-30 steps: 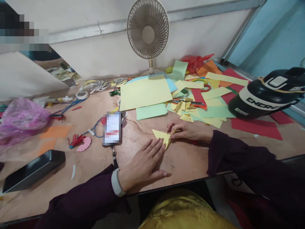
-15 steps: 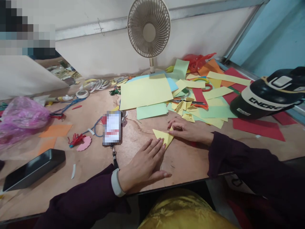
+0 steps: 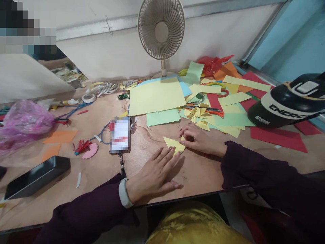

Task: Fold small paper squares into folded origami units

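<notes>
Left hand (image 3: pixel 155 174), fingers spread, presses a folded yellow paper (image 3: pixel 173 145) flat on the wooden desk (image 3: pixel 203 176), while the right hand (image 3: pixel 196 138) bends its fingers over the right corner. Bare wood lies between the paper and the front edge; a badge (image 3: pixel 120 135) rests to the left, loose sheets (image 3: pixel 157 96) and a fan (image 3: pixel 161 32) behind.

The wooden table (image 3: pixel 200 176) bears a fan (image 3: pixel 161 32) and coloured sheets (image 3: pixel 157 96) at the back, with a bottle (image 3: pixel 279 106) at right. A badge (image 3: pixel 120 135), pink bag (image 3: pixel 27 118) and black box (image 3: pixel 38 178) lie left of the folded paper (image 3: pixel 175 145).
</notes>
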